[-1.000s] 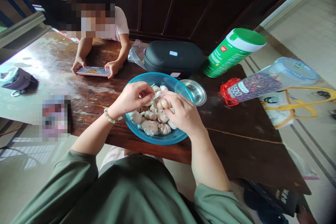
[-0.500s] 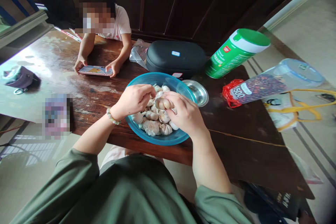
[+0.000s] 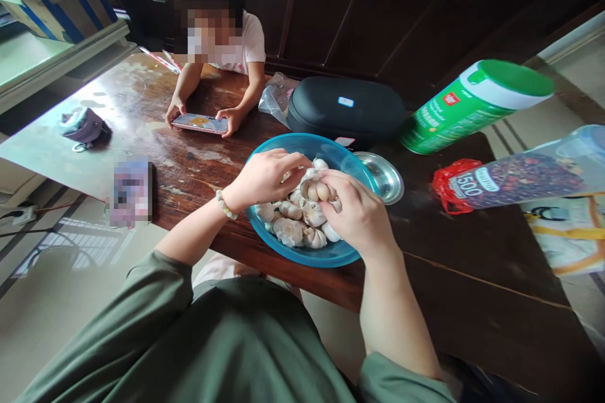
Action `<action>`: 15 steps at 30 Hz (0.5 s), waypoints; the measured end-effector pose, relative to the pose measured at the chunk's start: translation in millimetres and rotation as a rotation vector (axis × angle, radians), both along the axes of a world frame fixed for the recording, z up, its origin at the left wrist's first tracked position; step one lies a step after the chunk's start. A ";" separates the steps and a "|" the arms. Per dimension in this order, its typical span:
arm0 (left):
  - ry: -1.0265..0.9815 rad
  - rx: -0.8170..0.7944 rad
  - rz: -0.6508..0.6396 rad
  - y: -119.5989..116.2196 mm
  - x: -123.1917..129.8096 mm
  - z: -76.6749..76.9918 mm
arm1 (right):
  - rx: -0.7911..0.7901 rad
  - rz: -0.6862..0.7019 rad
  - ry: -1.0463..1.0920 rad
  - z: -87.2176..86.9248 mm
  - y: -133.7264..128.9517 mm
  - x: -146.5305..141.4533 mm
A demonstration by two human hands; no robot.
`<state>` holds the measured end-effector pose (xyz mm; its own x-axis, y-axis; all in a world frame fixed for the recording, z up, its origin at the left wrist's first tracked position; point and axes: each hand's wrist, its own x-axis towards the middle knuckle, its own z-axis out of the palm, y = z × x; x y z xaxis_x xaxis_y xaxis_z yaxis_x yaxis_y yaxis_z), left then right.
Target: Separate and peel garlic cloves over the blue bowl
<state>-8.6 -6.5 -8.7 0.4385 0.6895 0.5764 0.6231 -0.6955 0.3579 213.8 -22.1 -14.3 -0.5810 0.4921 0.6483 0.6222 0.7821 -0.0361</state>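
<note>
Left hand [image 3: 267, 177] curled, fingertips bent down over the garlic; cannot tell whether it grasps anything. Right hand [image 3: 357, 217] clenched around a garlic head [image 3: 316, 190], lifted slightly from the heap. Left to right: purple pouch [image 3: 82, 124] on the dark wooden table [image 3: 142, 85]. Across the table, a seated person's hand [image 3: 176, 110] rests on a smartphone [image 3: 198, 123]. Next, under the person's hands, a blue plastic bowl [image 3: 278, 151] holds the remaining garlic bulbs [image 3: 289, 232]: most look whole, a few partly split into cloves. No peeled cloves or skin piles visible; much is left. Behind it, a black zip case [image 3: 345, 107]; beside its rim, a steel dish [image 3: 385, 177]; farther right, a green-capped canister [image 3: 472, 107] and a clear jar [image 3: 524, 176] of dark grains.
</note>
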 end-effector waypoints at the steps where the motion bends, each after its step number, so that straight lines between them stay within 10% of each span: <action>1: -0.009 0.005 0.012 0.1 -0.1 -0.4 | 0.007 -0.003 -0.002 -0.2 -0.1 -0.1; 10: -0.087 -0.001 0.066 -9.6 -3.4 7.9 | 0.018 0.002 -0.004 1.0 -0.7 -1.0; 15: -0.113 0.069 0.300 -39.8 -34.6 -1.3 | 0.015 0.004 -0.005 1.4 -1.2 -1.3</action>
<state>-43.3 -46.2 -10.0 0.1517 0.7362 0.6595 0.7630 -0.5114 0.3953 212.5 -23.3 -12.9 -0.5861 0.4802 0.6526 0.6193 0.7848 -0.0213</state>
